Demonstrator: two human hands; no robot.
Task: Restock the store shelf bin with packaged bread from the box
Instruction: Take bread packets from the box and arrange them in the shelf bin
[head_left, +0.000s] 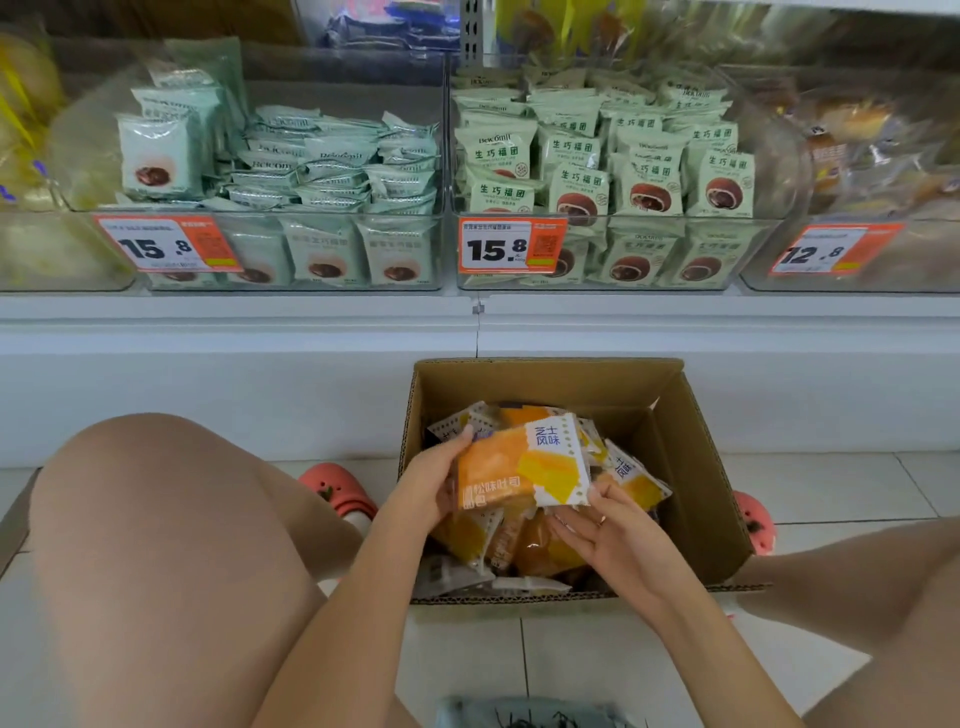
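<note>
Bread pack (522, 465), orange, yellow and white, held between both hands just above an open cardboard box (691, 467) on the tiled floor. Left hand (431, 480) clamped on the pack's left edge, fingertips curled over its top corner. Right hand (605, 538) under the pack's lower right corner, palm up, fingers spread and touching the wrapper. Hands close together, parted only by the pack. Below and around the hands, more packs (631, 475) of the same kind, piled loose in the box. Beyond the hands, a white shelf (239, 332) with clear bins in a row. Straight ahead of the hands, a full bin (613, 283) of pale green bun packs standing upright, orange tag reading 15.8 on its front. Ahead and to the left, a second bin (311, 286) of mint green packs, some upright, some stacked flat, same price tag. Ahead and far right, a third bin (852, 283), blurred, golden rolls inside, tag reading 12.8. Bare knees either side of the arms, pink clogs (337, 491) beside the box.
</note>
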